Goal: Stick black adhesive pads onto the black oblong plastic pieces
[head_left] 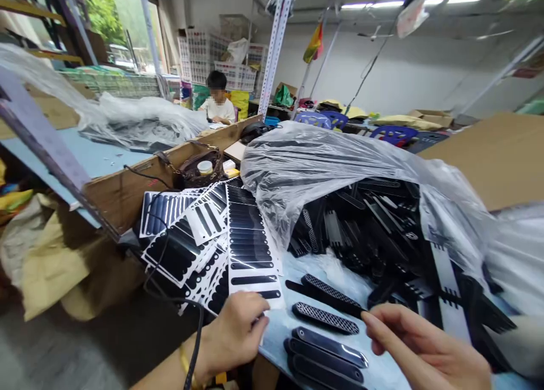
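My left hand [238, 329] is closed, thumb and forefinger curled together at the lower edge of a white sheet [250, 281] of long black stickers; whatever it may pinch is hidden. My right hand [429, 347] pinches the right end of a slim black strip [312, 293] between thumb and forefinger. Right beside that strip is a black piece with a mesh pattern [334, 289], partly overlapping it. Below lies a second mesh-patterned black piece [325, 318], apart from both hands. Nearer me are several smooth, glossy black pieces [329, 347] lying side by side.
Behind my right hand, a clear plastic bag [331, 152] spills many black plastic parts [374, 225]. More sticker sheets [178, 248] pile up at left. A black cable [199, 327] crosses my left wrist. A wooden board [123, 191] edges the table; another person [219, 101] sits beyond.
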Motion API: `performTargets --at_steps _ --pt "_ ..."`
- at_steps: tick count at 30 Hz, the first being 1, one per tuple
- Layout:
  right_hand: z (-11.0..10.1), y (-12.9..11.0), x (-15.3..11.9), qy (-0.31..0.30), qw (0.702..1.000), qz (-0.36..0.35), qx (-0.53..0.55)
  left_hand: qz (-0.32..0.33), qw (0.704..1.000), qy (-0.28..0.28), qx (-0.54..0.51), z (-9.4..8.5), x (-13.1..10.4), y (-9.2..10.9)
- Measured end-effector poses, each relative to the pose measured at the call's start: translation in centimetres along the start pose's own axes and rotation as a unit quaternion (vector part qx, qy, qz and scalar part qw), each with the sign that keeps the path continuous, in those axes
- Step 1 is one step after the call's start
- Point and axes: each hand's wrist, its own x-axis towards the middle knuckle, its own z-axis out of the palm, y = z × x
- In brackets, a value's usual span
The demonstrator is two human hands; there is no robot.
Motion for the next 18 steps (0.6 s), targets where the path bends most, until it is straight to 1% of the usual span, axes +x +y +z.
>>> performTargets --at_steps 2,4,5,7,9,11,14,16,18 --pt "2.3 -0.5 1.1 -0.091 0.995 0.015 0.020 -0.108 0.991 0.074 -0.021 -1.3 -2.6 -1.5" --pt "4.5 -1.2 2.1 -0.162 0.986 0.031 0.038 -0.208 0.971 0.110 -0.051 -2.3 -4.2 -2.8" --pt "5.6 -1.4 2.6 -0.185 0.981 0.035 0.052 -0.237 0.962 0.118 -0.069 -2.7 -4.7 -3.3" --pt "7.7 -1.7 3.4 -0.214 0.973 0.043 0.082 -0.258 0.951 0.133 -0.107 -3.2 -4.9 -3.9" --pt "9.5 -1.8 4.2 -0.233 0.965 0.050 0.109 -0.264 0.938 0.157 -0.163 -3.2 -4.5 -3.9" --pt "10.8 -1.7 4.8 -0.244 0.960 0.061 0.124 -0.284 0.911 0.174 -0.245 -3.1 -3.6 -3.7" --pt "11.8 -1.6 5.5 -0.245 0.957 0.069 0.136 -0.332 0.864 0.180 -0.333 -2.7 -2.0 -3.7" --pt "12.2 -1.7 5.8 -0.237 0.959 0.067 0.140 -0.354 0.851 0.172 -0.348 -2.5 -1.1 -3.9" --pt "12.3 -1.7 6.0 -0.234 0.959 0.070 0.142 -0.363 0.847 0.161 -0.353 -2.3 -0.4 -4.3"
